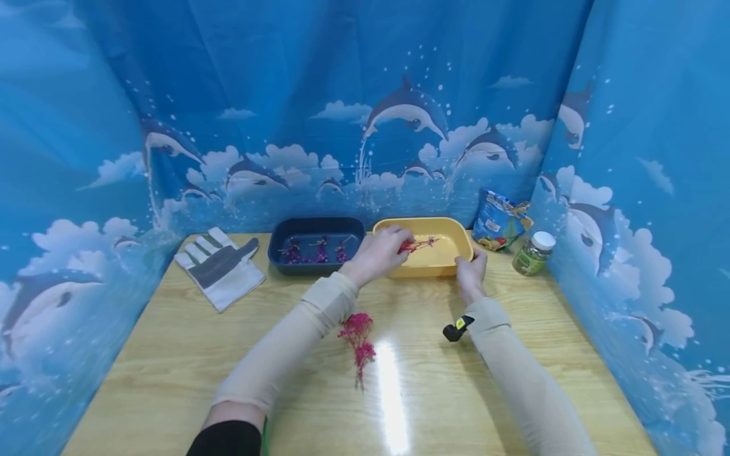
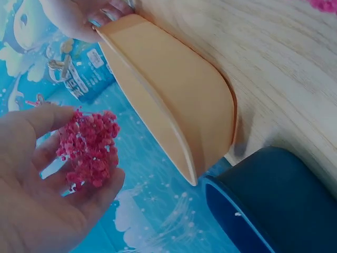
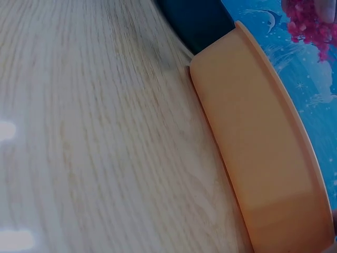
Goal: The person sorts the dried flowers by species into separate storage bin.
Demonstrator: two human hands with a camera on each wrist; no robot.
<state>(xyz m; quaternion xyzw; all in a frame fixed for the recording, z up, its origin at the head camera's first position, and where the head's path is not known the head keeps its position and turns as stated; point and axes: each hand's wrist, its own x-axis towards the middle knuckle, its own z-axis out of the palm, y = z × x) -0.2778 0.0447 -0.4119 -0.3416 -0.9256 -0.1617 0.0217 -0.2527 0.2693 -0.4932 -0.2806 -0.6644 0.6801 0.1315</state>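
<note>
Over the yellow plastic tub (image 1: 424,271), my left hand (image 1: 379,254) pinches a sprig of pink dried flowers (image 1: 419,244). In the left wrist view the pink blossom head (image 2: 89,147) sits between thumb and fingertips, above the level of the rim. At the tub's right front corner, my right hand (image 1: 472,276) holds the wall, with the thumb by the rim; its fingers are mostly hidden in the right wrist view. Another pink sprig (image 1: 359,342) lies on the table below my left forearm. To the left, a dark blue tub (image 1: 315,268) holds several purple sprigs (image 1: 322,250).
A grey and white work glove (image 1: 222,269) lies at the table's back left. Behind the yellow tub's right end stand a blue snack bag (image 1: 497,220) and a white-lidded jar (image 1: 533,253). A dolphin-print curtain (image 1: 342,126) hangs close along the back and sides.
</note>
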